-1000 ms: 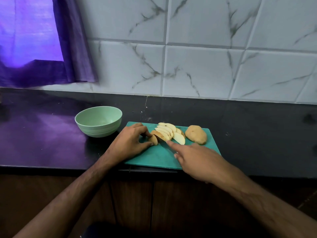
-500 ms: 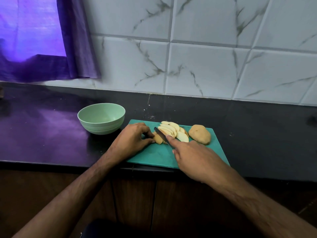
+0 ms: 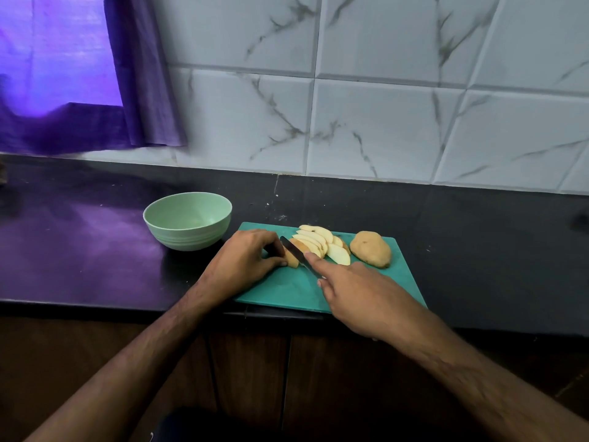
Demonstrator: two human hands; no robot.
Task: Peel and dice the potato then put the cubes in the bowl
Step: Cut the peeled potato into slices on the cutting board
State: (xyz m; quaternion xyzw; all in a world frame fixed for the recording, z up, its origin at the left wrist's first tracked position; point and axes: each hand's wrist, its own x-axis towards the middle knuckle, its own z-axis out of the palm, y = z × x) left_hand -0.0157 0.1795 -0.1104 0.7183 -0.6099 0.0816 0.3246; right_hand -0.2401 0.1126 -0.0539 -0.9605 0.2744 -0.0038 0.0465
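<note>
A teal cutting board [image 3: 287, 291] lies at the counter's front edge. On it are several pale potato slices [image 3: 314, 239] fanned out, and an unpeeled potato half [image 3: 371, 248] to their right. My left hand [image 3: 245, 261] pinches a small end piece of potato [image 3: 291, 260] against the board. My right hand [image 3: 360, 295] grips a knife [image 3: 294, 252], index finger stretched along the blade's back. The blade sits between the end piece and the slices. An empty light-green bowl [image 3: 188, 220] stands left of the board.
The black counter [image 3: 478, 250] runs wide to the left and right of the board. A marble-tiled wall rises behind it. A purple curtain [image 3: 140, 90] hangs at the back left, above the counter. Dark cabinet doors sit below the counter edge.
The knife blade has slid forward and left, now lying against the end piece held by my left hand. The view has tilted slightly; the slices and potato half have stayed put.
</note>
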